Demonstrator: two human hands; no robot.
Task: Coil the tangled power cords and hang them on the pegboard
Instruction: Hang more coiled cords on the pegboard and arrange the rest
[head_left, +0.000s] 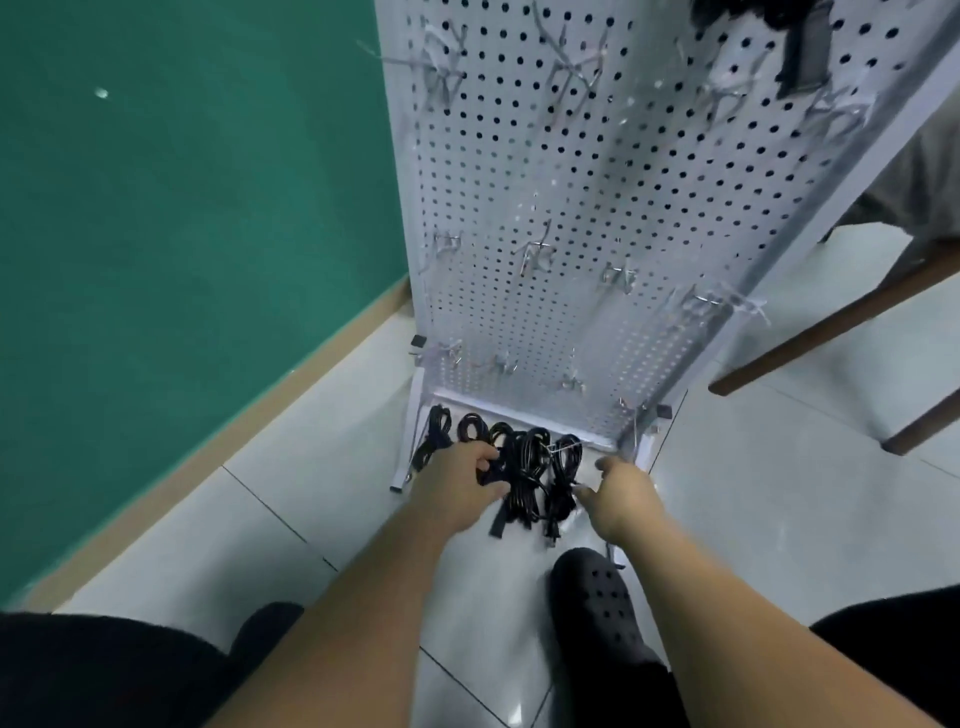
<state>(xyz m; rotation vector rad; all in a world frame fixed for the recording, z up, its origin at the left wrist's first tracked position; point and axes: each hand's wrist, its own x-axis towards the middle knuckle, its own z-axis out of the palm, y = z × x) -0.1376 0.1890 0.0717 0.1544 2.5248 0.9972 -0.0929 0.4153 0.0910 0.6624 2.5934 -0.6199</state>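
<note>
The left hand (457, 488) grasps black cords (524, 467) on the floor (727, 493) below the pegboard (545, 208); the right hand (626, 493), released, hovers just beside them.

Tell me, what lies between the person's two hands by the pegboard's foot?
Black power cords, bundled on the floor. The left hand grips them, and the right hand is open beside them. This shows in the head view.

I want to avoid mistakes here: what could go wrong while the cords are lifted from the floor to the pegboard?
1. The cords lie in one overlapping pile, so the left grip pulling one may drag others along.
2. Loose ends trail toward the shoe and could be stepped on.
3. Hooks on the pegboard stick out and may snag a loop.
</note>
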